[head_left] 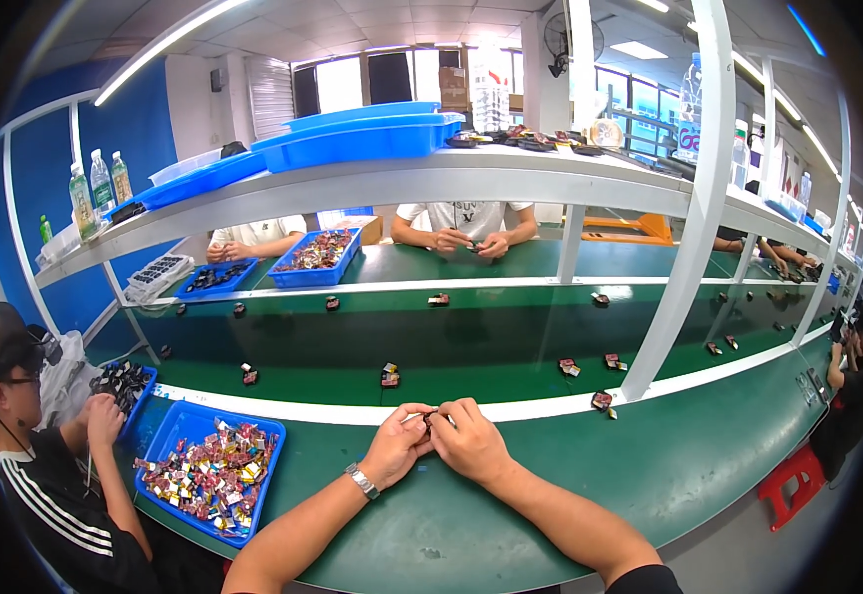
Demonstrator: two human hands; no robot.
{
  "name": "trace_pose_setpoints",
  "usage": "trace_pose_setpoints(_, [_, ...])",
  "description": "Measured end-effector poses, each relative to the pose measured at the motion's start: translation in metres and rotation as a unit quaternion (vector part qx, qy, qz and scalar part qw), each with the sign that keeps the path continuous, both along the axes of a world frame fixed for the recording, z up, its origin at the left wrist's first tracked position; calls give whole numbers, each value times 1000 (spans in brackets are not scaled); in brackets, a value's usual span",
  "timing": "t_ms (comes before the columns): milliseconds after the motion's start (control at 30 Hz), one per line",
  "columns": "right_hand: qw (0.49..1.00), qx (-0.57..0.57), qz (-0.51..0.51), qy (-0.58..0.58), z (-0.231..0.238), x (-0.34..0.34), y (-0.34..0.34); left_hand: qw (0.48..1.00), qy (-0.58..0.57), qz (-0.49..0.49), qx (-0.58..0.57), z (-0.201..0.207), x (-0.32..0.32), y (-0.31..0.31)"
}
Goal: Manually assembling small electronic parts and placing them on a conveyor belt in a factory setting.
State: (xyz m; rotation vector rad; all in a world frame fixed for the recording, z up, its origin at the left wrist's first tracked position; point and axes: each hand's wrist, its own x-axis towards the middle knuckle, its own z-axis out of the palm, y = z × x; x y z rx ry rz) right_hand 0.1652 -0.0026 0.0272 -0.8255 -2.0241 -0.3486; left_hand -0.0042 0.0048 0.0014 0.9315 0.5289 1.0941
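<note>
My left hand (pixel 392 451), with a metal watch on its wrist, and my right hand (pixel 471 445) meet over the near green worktop. Their fingers are pinched together on a small dark part (pixel 428 420), mostly covered by the fingertips, so its exact kind does not show. Left of my forearm stands a blue bin (pixel 275 436) heaped with small red circuit boards (pixel 215 470) that carry white and yellow pieces. A similar small board assembly (pixel 602 401) lies to the right of my hands, by the white rail.
Beyond the white rail (pixel 510 410), small assemblies lie spread along a green conveyor belt (pixel 491 346). A white post (pixel 684 198) and shelf (pixel 431 178) stand ahead. A co-worker (pixel 65 475) sits at left beside another blue bin (pixel 122 388); others work opposite. A red stool (pixel 793 485) is at right.
</note>
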Motion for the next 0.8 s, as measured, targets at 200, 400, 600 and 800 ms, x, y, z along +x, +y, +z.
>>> trace_pose_setpoints(200, [999,4,35,12,4,5,3,1000,0,-2,-1,1,0,0])
trace_pose_setpoints(400, [999,22,31,-1,7,6,4,1000,-3,3,-4,1,-2,0])
trace_pose_setpoints(600, [1000,-2,28,-5,8,5,1,1000,5,-2,-2,-2,-3,2])
trace_pose_setpoints(800, [993,-74,88,-6,5,17,7,1000,20,9,13,-3,-1,1])
